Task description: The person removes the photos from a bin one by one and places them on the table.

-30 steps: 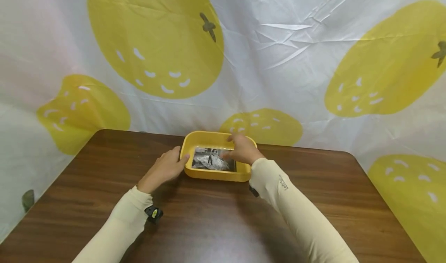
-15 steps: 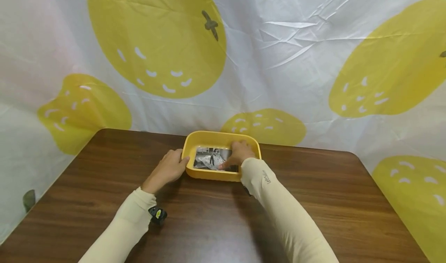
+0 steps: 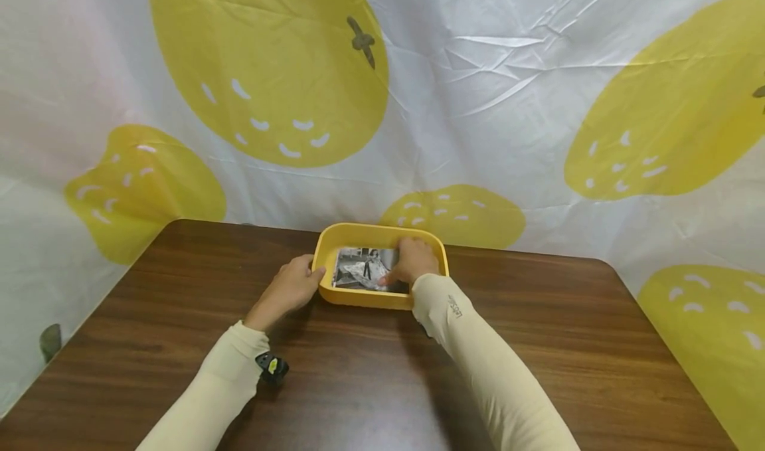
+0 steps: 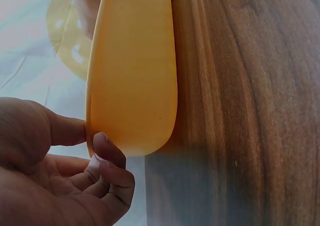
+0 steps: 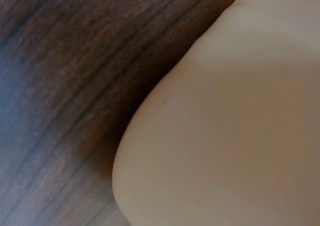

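Note:
A yellow rectangular plastic tub [image 3: 364, 298] with rounded corners stands near the table's back edge. Its left end is held by my left hand [image 3: 291, 285], thumb over the rim and fingers outside; the left wrist view shows this pinch on the rim [image 4: 90, 105]. Inside the tub is a black-and-white photo [image 3: 362, 268], facing up. My right hand [image 3: 415, 262] reaches into the tub and grips the photo's right part, thumb toward the near edge and fingers toward the far edge. The fingertips are partly hidden. In the right wrist view, the tub's outer wall [image 5: 215, 136] fills most of the frame.
The brown wood-grain table [image 3: 352, 371] has rounded back corners. Behind it hangs a white cloth [image 3: 466, 139] printed with big yellow fruit, close to the tub's back. Both forearms wear cream sleeves, with a black strap device [image 3: 272, 367] at the left wrist.
My right hand has come down into the tub and closed on the photo, whose far edge now appears slightly raised. My left hand stays at the rim.

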A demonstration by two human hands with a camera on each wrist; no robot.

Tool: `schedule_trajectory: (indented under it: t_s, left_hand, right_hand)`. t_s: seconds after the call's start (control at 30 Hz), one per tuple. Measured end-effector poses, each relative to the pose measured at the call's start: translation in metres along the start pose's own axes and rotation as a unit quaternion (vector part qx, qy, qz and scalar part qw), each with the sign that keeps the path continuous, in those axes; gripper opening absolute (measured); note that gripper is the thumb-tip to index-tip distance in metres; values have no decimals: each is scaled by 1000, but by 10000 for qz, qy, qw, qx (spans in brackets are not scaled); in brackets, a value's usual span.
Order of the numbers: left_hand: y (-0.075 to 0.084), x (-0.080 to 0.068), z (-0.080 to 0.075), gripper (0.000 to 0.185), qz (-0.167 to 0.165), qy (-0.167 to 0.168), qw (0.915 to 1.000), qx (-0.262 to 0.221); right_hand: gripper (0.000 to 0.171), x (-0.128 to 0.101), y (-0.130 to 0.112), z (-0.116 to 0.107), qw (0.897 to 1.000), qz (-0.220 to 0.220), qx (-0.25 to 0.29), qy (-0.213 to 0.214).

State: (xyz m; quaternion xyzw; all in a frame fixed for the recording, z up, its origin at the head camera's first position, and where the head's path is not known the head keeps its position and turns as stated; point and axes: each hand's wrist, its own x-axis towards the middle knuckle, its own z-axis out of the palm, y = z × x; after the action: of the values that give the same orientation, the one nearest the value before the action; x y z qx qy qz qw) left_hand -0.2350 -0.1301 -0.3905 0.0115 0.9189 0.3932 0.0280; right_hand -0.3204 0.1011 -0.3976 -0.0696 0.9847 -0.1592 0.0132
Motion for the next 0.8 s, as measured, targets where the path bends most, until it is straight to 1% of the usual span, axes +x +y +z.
schedule_trajectory:
  t_s: [0.13, 0.27, 0.33, 0.43, 0.57, 0.67, 0.8]
  left_hand:
    - [-1, 0, 2, 43, -59, -34, 9997, -215]
    - [-1, 0, 4, 40, -110, 19, 9990, -434]
    - [-2, 0, 5, 38, -106, 50, 9986, -514]
    - [-2, 0, 6, 37, -97, 73, 9980, -627]
    - [-2, 0, 7, 38, -131, 96, 9973, -717]
    - [-3, 1, 7, 39, -147, 113, 9972, -729]
    - [-3, 1, 6, 41, -140, 115, 9968, -781]
  right_hand:
    - [67, -1, 1, 0, 9998, 35, -74, 165]
    - [67, -1, 3, -1, 9994, 100, 210, 266]
    - [63, -1, 4, -3, 9987, 88, 378, 319]
    - [55, -2, 6, -8, 9977, -131, 479, 472]
    - [55, -5, 6, -19, 9952, -491, 578, 615]
    - [51, -10, 4, -30, 9925, -554, 920, 575]
    - [47, -15, 5, -42, 9857, -619, 1502, 439]
